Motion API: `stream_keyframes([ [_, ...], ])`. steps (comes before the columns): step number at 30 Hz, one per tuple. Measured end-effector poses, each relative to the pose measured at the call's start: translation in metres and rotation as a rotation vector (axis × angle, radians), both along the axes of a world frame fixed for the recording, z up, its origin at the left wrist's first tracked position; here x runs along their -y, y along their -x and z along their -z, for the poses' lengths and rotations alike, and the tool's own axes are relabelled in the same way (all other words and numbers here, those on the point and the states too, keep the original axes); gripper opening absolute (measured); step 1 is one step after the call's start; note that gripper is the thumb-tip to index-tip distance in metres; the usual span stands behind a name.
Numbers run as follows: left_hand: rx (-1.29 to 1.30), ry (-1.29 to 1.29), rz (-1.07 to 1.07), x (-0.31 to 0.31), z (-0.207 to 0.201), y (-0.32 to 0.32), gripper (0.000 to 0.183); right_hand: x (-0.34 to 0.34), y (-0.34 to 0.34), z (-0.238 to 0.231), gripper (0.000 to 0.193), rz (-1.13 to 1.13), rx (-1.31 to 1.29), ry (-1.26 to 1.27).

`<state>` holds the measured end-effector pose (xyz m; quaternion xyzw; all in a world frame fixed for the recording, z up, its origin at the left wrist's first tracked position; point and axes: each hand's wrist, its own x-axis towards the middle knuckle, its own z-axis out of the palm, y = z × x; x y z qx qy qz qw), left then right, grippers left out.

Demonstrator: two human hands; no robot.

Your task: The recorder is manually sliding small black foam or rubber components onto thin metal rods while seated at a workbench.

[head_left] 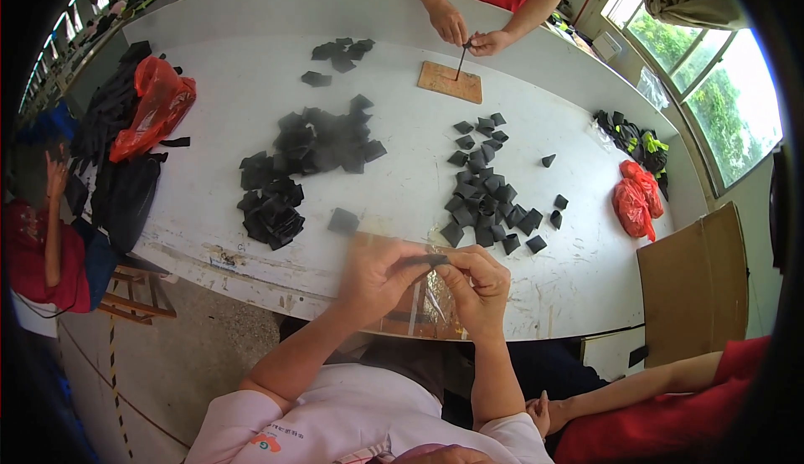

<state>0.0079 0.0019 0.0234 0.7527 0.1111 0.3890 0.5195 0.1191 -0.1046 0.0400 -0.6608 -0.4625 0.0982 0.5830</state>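
Above the near table edge, my left hand (375, 270) and my right hand (479, 286) meet, both closed on a small black fabric piece (432, 260). Fingertips cover most of the piece, and my left hand is slightly blurred. Beneath them lies a brown board (400, 317) with clear tape and a slim pale pointed tool (435, 298) on it. One single black piece (343, 221) lies just beyond my left hand. Flat black pieces (322, 141) are heaped farther to the left, with a denser pile (272, 213) nearer. Folded black pieces (481, 196) lie scattered beyond my right hand.
Across the white table (402, 162), a co-worker's hands (469, 37) hold a thin rod upright on a wooden block (448, 81). Red plastic bags lie at left (155, 108) and right (636, 200). A cardboard sheet (695, 288) stands at right. Another person's arm (620, 393) is close by on my right.
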Motion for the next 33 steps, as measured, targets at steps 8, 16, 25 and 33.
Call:
stream_keyframes([
  [8, 0.117, 0.141, 0.092, 0.000, -0.001, -0.008, 0.015, 0.001, 0.001, 0.013, 0.006, 0.037, 0.110, -0.023],
  [16, 0.037, -0.108, 0.046, -0.009, -0.009, -0.012, 0.011, -0.001, -0.005, 0.012, 0.009, -0.040, -0.060, -0.015],
  [25, 0.044, 0.021, 0.077, -0.006, -0.009, -0.012, 0.010, 0.002, -0.004, -0.001, 0.012, 0.001, 0.236, 0.008],
  [33, 0.012, -0.154, 0.047, -0.013, -0.004, -0.006, 0.007, -0.004, 0.001, 0.012, 0.013, -0.017, 0.202, -0.006],
])
